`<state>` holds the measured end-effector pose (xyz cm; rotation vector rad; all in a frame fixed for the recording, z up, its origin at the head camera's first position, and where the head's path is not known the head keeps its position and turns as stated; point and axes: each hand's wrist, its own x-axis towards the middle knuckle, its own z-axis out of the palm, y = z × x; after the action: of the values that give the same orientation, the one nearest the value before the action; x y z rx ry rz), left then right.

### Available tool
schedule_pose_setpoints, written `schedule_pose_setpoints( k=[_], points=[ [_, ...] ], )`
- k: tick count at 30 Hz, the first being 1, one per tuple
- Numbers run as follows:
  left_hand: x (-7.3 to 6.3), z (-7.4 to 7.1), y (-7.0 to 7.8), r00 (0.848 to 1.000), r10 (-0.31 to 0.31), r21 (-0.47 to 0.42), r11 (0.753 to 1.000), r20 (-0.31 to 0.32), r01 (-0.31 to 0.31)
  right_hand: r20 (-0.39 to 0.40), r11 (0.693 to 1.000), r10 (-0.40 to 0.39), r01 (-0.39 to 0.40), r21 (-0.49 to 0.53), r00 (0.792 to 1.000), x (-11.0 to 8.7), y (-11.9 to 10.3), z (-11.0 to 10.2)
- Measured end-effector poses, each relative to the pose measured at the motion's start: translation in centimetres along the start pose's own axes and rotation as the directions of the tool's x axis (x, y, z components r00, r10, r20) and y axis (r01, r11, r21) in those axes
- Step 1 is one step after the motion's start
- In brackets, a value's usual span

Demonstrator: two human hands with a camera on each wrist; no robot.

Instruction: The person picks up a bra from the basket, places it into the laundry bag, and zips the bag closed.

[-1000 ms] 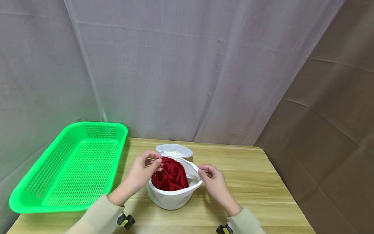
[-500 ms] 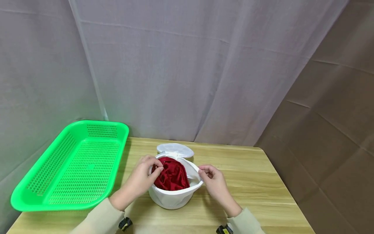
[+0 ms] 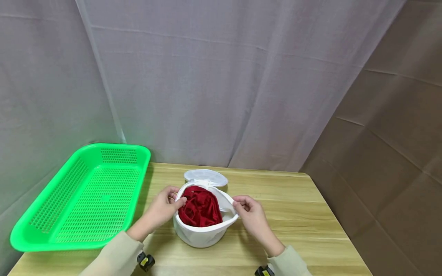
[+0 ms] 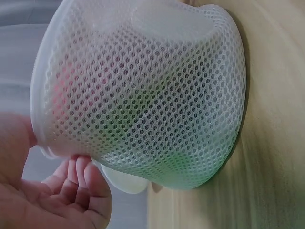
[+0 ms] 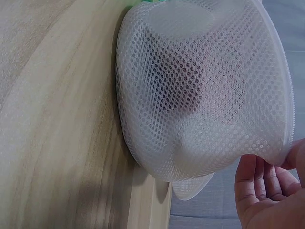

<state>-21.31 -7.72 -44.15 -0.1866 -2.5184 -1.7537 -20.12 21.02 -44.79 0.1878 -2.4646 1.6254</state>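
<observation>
A white mesh laundry bag [image 3: 200, 238] stands on the table with its mouth open and its round lid flap [image 3: 206, 177] folded back behind it. Inside lies a crumpled, shiny dark red garment [image 3: 200, 209], its exact kind hidden by its folds. My left hand [image 3: 160, 209] pinches the bag's left rim, thumb inside and fingers outside. On the opposite side my right hand [image 3: 253, 218] pinches the right rim and draws it outward. In the left wrist view, red and dark patches show through the mesh wall [image 4: 152, 100]; the right wrist view shows a dark patch behind the mesh [image 5: 176, 81].
A large green plastic basket [image 3: 100, 207] with perforated sides stands to the left on the wooden table [image 3: 293, 214]. Grey curtain [image 3: 193, 84] hangs behind the table, and a brown cloth wall [image 3: 390, 161] rises on the right.
My left hand has moved from the red garment's upper left edge down and left onto the bag's rim. The garment's left part has dropped inside. My right hand stays at the right rim.
</observation>
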Motion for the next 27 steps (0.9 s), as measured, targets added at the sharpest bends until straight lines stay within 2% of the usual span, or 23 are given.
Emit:
schedule_pose_setpoints(
  k=[3, 9, 16, 23, 25, 27],
  points=[
    [0.0, 0.0, 0.0, 0.999, -0.001, 0.008, 1.0, 0.038, 0.001, 0.02, 1.0, 0.0, -0.001, 0.004, 1.0, -0.1, -0.1, 0.1],
    [-0.2, 0.1, 0.0, 0.998, 0.034, 0.045, 0.998, 0.052, -0.036, 0.034, 1.0, 0.005, -0.005, 0.017, 0.999, -0.3, -0.2, 0.2],
    [0.1, -0.2, 0.3, 0.994, 0.013, 0.079, 0.997, 0.111, -0.022, 0.022, 1.0, -0.016, 0.016, -0.004, 1.0, -0.4, -0.1, -0.1],
    [2.2, -1.4, 2.0, 0.992, -0.032, 0.025, 0.999, 0.121, 0.029, 0.025, 0.997, -0.078, 0.078, 0.01, 0.997, -0.5, 0.0, -0.2],
    [3.1, -1.7, 2.6, 0.992, -0.049, 0.032, 0.998, 0.114, 0.046, 0.025, 0.997, -0.071, 0.071, 0.014, 0.997, -0.6, 0.0, -0.1],
    [4.0, -1.9, 3.0, 0.99, -0.077, 0.044, 0.996, 0.116, 0.072, 0.029, 0.998, -0.056, 0.055, 0.02, 0.998, -0.9, -1.1, -0.2]
  ],
)
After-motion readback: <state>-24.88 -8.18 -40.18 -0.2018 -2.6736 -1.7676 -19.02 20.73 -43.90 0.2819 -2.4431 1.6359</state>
